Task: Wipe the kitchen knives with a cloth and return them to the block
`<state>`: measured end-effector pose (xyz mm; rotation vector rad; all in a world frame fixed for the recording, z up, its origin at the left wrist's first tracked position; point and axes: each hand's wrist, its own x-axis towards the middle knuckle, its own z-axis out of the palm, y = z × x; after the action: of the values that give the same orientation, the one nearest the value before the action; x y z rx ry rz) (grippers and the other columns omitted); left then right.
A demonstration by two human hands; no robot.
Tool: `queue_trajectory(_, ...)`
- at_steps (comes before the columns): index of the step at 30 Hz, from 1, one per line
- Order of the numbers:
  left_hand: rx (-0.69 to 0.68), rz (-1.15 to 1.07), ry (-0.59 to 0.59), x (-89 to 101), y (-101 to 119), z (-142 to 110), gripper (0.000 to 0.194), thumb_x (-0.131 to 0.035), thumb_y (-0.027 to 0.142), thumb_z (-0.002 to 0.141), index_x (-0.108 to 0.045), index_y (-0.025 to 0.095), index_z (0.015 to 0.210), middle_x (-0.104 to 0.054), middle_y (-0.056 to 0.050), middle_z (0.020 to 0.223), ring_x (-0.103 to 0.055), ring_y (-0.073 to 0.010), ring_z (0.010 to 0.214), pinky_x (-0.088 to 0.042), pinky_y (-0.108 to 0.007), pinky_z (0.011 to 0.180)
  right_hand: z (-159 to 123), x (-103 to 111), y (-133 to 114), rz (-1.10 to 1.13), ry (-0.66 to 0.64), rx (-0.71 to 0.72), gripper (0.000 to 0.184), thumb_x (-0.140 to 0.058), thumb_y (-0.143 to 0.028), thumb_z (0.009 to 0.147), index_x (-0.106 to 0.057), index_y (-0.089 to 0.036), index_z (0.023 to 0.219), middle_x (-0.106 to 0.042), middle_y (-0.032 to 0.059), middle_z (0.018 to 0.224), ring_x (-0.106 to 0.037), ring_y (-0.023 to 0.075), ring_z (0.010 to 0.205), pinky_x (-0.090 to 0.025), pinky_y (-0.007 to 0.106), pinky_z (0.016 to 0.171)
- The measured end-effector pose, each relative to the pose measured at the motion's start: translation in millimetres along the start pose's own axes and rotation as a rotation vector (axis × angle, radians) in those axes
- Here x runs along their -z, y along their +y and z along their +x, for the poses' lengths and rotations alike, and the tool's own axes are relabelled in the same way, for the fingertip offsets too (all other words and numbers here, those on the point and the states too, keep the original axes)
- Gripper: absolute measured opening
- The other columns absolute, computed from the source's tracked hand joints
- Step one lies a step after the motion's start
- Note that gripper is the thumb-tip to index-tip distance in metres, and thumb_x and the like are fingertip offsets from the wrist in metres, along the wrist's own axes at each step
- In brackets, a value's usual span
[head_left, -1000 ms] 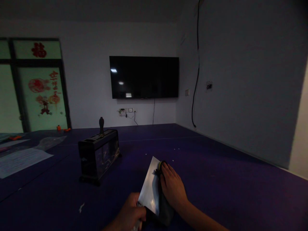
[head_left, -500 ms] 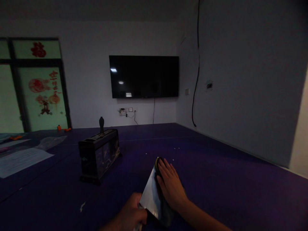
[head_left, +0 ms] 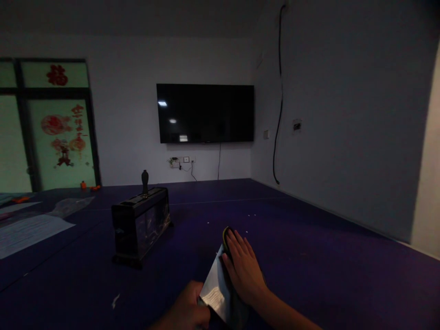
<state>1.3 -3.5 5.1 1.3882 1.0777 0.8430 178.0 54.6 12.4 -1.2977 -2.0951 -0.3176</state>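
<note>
At the bottom centre my left hand (head_left: pixel 190 305) is closed round the lower left end of a flat, shiny silver piece (head_left: pixel 213 289), broad like a blade. The piece stands tilted, with light glinting off its face. Against its right side is a dark, rounded item (head_left: pixel 225 238) with a yellowish rim, and my right hand (head_left: pixel 244 270) lies flat on it, fingers stretched forward. The dark item's lower part is lost in shadow, so its kind cannot be made out.
A black-framed box with clear sides (head_left: pixel 140 229) and a dark knob on top stands left on the purple surface (head_left: pixel 309 284). Printed paper (head_left: pixel 34 233) and clear plastic (head_left: pixel 70 206) lie farther left. White scraps dot the surface. A television (head_left: pixel 206 113) hangs on the wall.
The view has tilted up a little, so the background sits lower. Both hands keep nearly the same hold, and the glint on the silver piece looks different.
</note>
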Motion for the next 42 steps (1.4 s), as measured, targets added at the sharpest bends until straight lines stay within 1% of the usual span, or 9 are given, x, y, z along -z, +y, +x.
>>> queue_trajectory(5, 0.030, -0.020, -0.004, -1.1, -2.4, 1.1, 0.020, -0.046, 0.008, 0.045, -0.053, 0.014, 0.062, -0.044, 0.006, 0.050, -0.033, -0.0059, 0.046, -0.018, -0.019, 0.043, 0.8, -3.1, 3.1, 0.021, -0.023, -0.069, 0.052, -0.024, -0.041, 0.089, -0.035, -0.011, 0.130, -0.032, 0.0080, 0.137, -0.022, 0.0229, 0.127, -0.020, 0.043, 0.103)
queue_trajectory(8, 0.027, -0.024, 0.022, -1.8, -1.9, 1.7, 0.019, -0.043, 0.006, 0.044, -0.052, 0.014, 0.059, -0.045, 0.006, 0.050, -0.032, -0.0053, 0.046, -0.019, -0.018, 0.043, 1.5, -3.1, 4.4, 0.046, -0.032, -0.061, 0.050, -0.026, -0.040, 0.089, -0.036, -0.012, 0.130, -0.033, 0.0074, 0.137, -0.023, 0.0226, 0.127, -0.021, 0.042, 0.102)
queue_trajectory(12, 0.026, -0.032, 0.012, -1.9, -3.8, 3.3, 0.016, -0.043, 0.004, 0.044, -0.050, 0.013, 0.054, -0.045, 0.006, 0.049, -0.031, -0.0042, 0.044, -0.019, -0.018, 0.042, 1.3, -4.0, 5.4, 0.078, -0.032, -0.052, 0.050, -0.027, -0.039, 0.089, -0.035, -0.012, 0.130, -0.033, 0.0071, 0.137, -0.022, 0.0229, 0.127, -0.022, 0.043, 0.102)
queue_trajectory(19, 0.063, -0.051, -0.006, -0.5, -11.4, 7.3, 0.011, -0.048, 0.008, 0.048, -0.050, 0.014, 0.056, -0.042, 0.008, 0.043, -0.029, -0.0034, 0.034, -0.018, -0.018, 0.036, 0.8, -5.1, 4.5, 0.092, -0.034, -0.049, 0.050, -0.027, -0.039, 0.089, -0.035, -0.012, 0.130, -0.033, 0.0073, 0.137, -0.022, 0.0238, 0.127, -0.023, 0.043, 0.102)
queue_trajectory(24, 0.047, -0.026, 0.055, -2.0, -3.6, 4.1, 0.016, -0.043, 0.006, 0.044, -0.050, 0.014, 0.054, -0.041, 0.007, 0.040, -0.030, -0.0042, 0.031, -0.018, -0.018, 0.034, 0.1, -6.2, 2.8, 0.089, -0.022, -0.036, 0.050, -0.028, -0.039, 0.089, -0.036, -0.013, 0.130, -0.035, 0.0077, 0.136, -0.023, 0.0246, 0.127, -0.026, 0.042, 0.101)
queue_trajectory(30, 0.076, -0.079, 0.157, -2.2, -3.3, 2.2, 0.023, -0.043, 0.007, 0.047, -0.053, 0.015, 0.065, -0.044, 0.007, 0.040, -0.033, -0.0054, 0.030, -0.021, -0.018, 0.035, -0.1, -7.7, 1.3, 0.076, -0.059, -0.026, 0.049, -0.029, -0.037, 0.089, -0.036, -0.013, 0.130, -0.034, 0.0073, 0.136, -0.024, 0.0250, 0.126, -0.027, 0.042, 0.100)
queue_trajectory(34, 0.104, -0.077, 0.145, -0.5, -5.8, 7.8, 0.018, -0.043, 0.007, 0.048, -0.052, 0.015, 0.061, -0.044, 0.007, 0.039, -0.034, -0.0054, 0.030, -0.021, -0.018, 0.034, -0.4, -8.2, 0.8, 0.073, -0.065, -0.019, 0.047, -0.029, -0.036, 0.089, -0.037, -0.014, 0.129, -0.036, 0.0073, 0.135, -0.027, 0.0250, 0.125, -0.027, 0.043, 0.100)
queue_trajectory(37, 0.110, -0.080, 0.130, 0.1, -5.7, 9.4, 0.022, -0.043, 0.004, 0.046, -0.052, 0.015, 0.063, -0.044, 0.007, 0.038, -0.034, -0.0054, 0.030, -0.022, -0.018, 0.034, -1.1, -8.7, 0.9, 0.080, -0.046, -0.014, 0.046, -0.029, -0.036, 0.089, -0.039, -0.014, 0.129, -0.038, 0.0076, 0.134, -0.028, 0.0247, 0.125, -0.028, 0.043, 0.100)
queue_trajectory(42, 0.081, -0.088, 0.174, -0.7, -7.5, 7.2, 0.022, -0.042, 0.008, 0.048, -0.052, 0.015, 0.066, -0.044, 0.007, 0.038, -0.033, -0.0054, 0.028, -0.020, -0.017, 0.033, -1.1, -8.6, 1.2, 0.078, -0.042, -0.013, 0.046, -0.029, -0.036, 0.089, -0.041, -0.014, 0.128, -0.040, 0.0084, 0.133, -0.030, 0.0252, 0.124, -0.030, 0.043, 0.099)
